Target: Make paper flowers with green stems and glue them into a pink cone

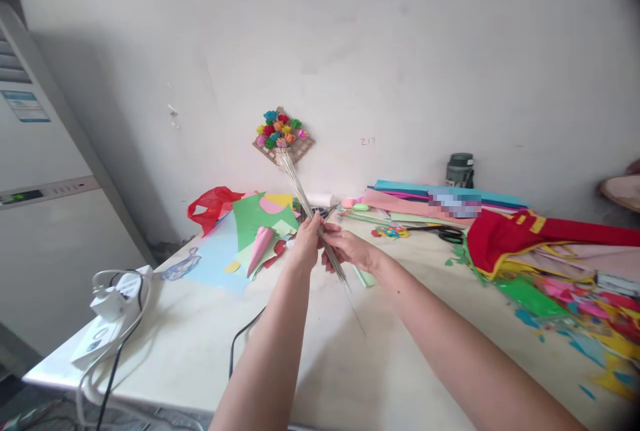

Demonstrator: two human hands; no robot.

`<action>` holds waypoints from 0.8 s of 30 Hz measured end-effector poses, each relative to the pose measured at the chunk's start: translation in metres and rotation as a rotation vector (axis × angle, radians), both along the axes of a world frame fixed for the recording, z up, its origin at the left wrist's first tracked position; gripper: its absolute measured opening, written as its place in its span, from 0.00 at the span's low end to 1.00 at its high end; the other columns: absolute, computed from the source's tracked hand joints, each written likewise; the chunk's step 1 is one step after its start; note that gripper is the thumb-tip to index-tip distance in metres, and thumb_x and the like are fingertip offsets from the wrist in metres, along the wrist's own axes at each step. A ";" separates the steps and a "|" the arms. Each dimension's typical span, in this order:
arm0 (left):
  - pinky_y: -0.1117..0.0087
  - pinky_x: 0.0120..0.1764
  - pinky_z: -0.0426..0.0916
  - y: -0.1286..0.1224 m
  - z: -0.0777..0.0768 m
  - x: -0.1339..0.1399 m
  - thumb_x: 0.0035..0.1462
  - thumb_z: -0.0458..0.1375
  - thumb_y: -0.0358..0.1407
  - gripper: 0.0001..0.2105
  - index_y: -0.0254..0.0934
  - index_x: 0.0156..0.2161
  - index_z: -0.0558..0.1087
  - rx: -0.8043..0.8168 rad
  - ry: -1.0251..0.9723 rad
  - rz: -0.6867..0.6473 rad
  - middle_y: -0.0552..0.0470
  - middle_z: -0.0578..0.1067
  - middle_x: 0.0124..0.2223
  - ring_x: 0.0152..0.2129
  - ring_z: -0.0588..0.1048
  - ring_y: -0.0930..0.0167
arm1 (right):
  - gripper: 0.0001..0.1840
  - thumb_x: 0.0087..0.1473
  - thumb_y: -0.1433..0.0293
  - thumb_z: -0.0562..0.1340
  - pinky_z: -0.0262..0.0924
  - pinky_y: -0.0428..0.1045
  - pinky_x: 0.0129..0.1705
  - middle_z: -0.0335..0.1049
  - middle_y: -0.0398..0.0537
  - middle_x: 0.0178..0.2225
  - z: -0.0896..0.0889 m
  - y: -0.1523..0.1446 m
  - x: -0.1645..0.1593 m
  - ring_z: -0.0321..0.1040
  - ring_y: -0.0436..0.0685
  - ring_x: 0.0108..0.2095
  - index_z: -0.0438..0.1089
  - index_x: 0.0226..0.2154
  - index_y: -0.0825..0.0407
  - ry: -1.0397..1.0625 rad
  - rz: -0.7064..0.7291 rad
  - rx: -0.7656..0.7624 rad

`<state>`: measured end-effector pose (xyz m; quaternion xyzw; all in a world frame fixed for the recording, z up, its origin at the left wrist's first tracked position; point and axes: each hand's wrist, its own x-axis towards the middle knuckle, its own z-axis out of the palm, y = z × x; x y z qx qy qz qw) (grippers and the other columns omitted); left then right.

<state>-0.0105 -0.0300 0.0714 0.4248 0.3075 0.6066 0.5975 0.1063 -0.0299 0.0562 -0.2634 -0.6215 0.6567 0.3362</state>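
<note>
A long bundle of thin, pale straw-like sticks [299,189] slants across the middle of the view. My left hand [309,236] is closed around its lower part. Just below and to the right, my right hand [349,247] also grips the bundle, its fingers wrapped near the lower end. One loose strand pokes out towards the table. At the far upper end sits a cluster of small colourful flowers [278,128] in front of a brown lattice-like piece [303,149]. Whether the sticks join the flowers or only overlap them, I cannot tell.
Left on the white table [325,351] are a power strip [107,317] with cables, coloured paper [247,221], a pink cone [261,247] and a red bag [213,207]. Rightward lie black-handled scissors [450,233], stacked sheets [400,203], red cloth [505,237] and scraps; a dark bottle [460,169] stands behind.
</note>
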 end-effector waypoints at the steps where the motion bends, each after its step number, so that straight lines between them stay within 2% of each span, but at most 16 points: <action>1: 0.75 0.19 0.60 0.001 -0.003 0.004 0.48 0.57 0.43 0.13 0.34 0.25 0.63 0.023 -0.017 -0.003 0.52 0.72 0.21 0.14 0.67 0.75 | 0.17 0.48 0.57 0.56 0.58 0.44 0.20 0.69 0.48 0.21 -0.002 0.004 0.012 0.65 0.49 0.19 0.64 0.25 0.56 -0.080 -0.032 0.018; 2: 0.75 0.20 0.61 0.003 -0.005 0.007 0.50 0.56 0.42 0.13 0.34 0.25 0.62 0.045 -0.036 -0.009 0.52 0.71 0.21 0.15 0.68 0.75 | 0.16 0.48 0.60 0.56 0.59 0.45 0.21 0.70 0.50 0.22 -0.005 0.008 0.024 0.66 0.50 0.20 0.66 0.25 0.57 -0.138 -0.107 0.035; 4: 0.76 0.21 0.61 0.005 -0.008 0.013 0.52 0.54 0.40 0.12 0.35 0.25 0.60 0.028 -0.090 -0.046 0.53 0.69 0.18 0.17 0.68 0.75 | 0.13 0.47 0.64 0.56 0.58 0.44 0.21 0.70 0.50 0.20 -0.009 0.018 0.042 0.66 0.50 0.20 0.67 0.24 0.58 -0.142 -0.356 0.070; 6: 0.77 0.20 0.60 0.007 -0.011 0.019 0.53 0.53 0.38 0.11 0.35 0.25 0.59 -0.055 -0.141 -0.124 0.58 0.63 0.15 0.14 0.65 0.77 | 0.10 0.45 0.65 0.56 0.56 0.43 0.19 0.68 0.46 0.19 -0.011 0.025 0.051 0.64 0.48 0.18 0.66 0.24 0.56 -0.096 -0.550 0.118; 7: 0.78 0.18 0.58 0.007 -0.012 0.022 0.53 0.53 0.38 0.11 0.36 0.25 0.59 -0.094 -0.159 -0.170 0.60 0.60 0.14 0.12 0.62 0.78 | 0.10 0.45 0.65 0.57 0.56 0.42 0.18 0.67 0.45 0.19 -0.011 0.027 0.053 0.63 0.47 0.18 0.66 0.23 0.56 -0.081 -0.603 0.147; 10: 0.80 0.16 0.54 0.004 -0.017 0.031 0.52 0.54 0.36 0.10 0.36 0.25 0.58 -0.155 -0.161 -0.269 0.64 0.53 0.14 0.09 0.53 0.81 | 0.11 0.44 0.62 0.59 0.54 0.41 0.17 0.67 0.44 0.23 -0.005 0.028 0.048 0.60 0.45 0.19 0.65 0.23 0.55 -0.085 -0.640 0.235; 13: 0.80 0.15 0.54 -0.001 -0.024 0.038 0.51 0.55 0.36 0.10 0.36 0.26 0.59 -0.141 -0.107 -0.312 0.64 0.51 0.14 0.09 0.51 0.82 | 0.15 0.43 0.58 0.59 0.51 0.41 0.17 0.65 0.43 0.21 0.002 0.027 0.042 0.58 0.46 0.20 0.64 0.21 0.54 -0.141 -0.632 0.333; 16: 0.80 0.15 0.55 -0.005 -0.030 0.044 0.52 0.55 0.38 0.09 0.35 0.27 0.60 -0.110 -0.063 -0.368 0.64 0.50 0.15 0.10 0.51 0.82 | 0.14 0.42 0.60 0.59 0.50 0.42 0.19 0.61 0.41 0.17 0.003 0.027 0.040 0.56 0.46 0.19 0.61 0.17 0.54 -0.221 -0.694 0.414; 18: 0.79 0.16 0.56 -0.006 -0.033 0.048 0.53 0.53 0.38 0.08 0.35 0.28 0.62 -0.108 -0.053 -0.362 0.63 0.53 0.14 0.09 0.53 0.82 | 0.13 0.41 0.63 0.59 0.50 0.43 0.21 0.59 0.39 0.15 0.003 0.029 0.041 0.56 0.46 0.19 0.60 0.15 0.54 -0.267 -0.753 0.454; 21: 0.78 0.16 0.59 -0.005 -0.035 0.053 0.55 0.50 0.36 0.07 0.34 0.29 0.63 -0.129 -0.058 -0.289 0.58 0.62 0.16 0.10 0.59 0.80 | 0.11 0.41 0.65 0.57 0.49 0.43 0.23 0.59 0.39 0.15 0.003 0.029 0.041 0.56 0.47 0.19 0.60 0.15 0.53 -0.306 -0.811 0.493; 24: 0.77 0.17 0.60 -0.003 -0.036 0.055 0.56 0.47 0.34 0.07 0.33 0.30 0.63 -0.137 -0.082 -0.243 0.53 0.68 0.19 0.11 0.63 0.78 | 0.11 0.42 0.65 0.57 0.48 0.43 0.22 0.58 0.38 0.14 0.006 0.027 0.039 0.55 0.47 0.19 0.60 0.15 0.53 -0.273 -0.837 0.483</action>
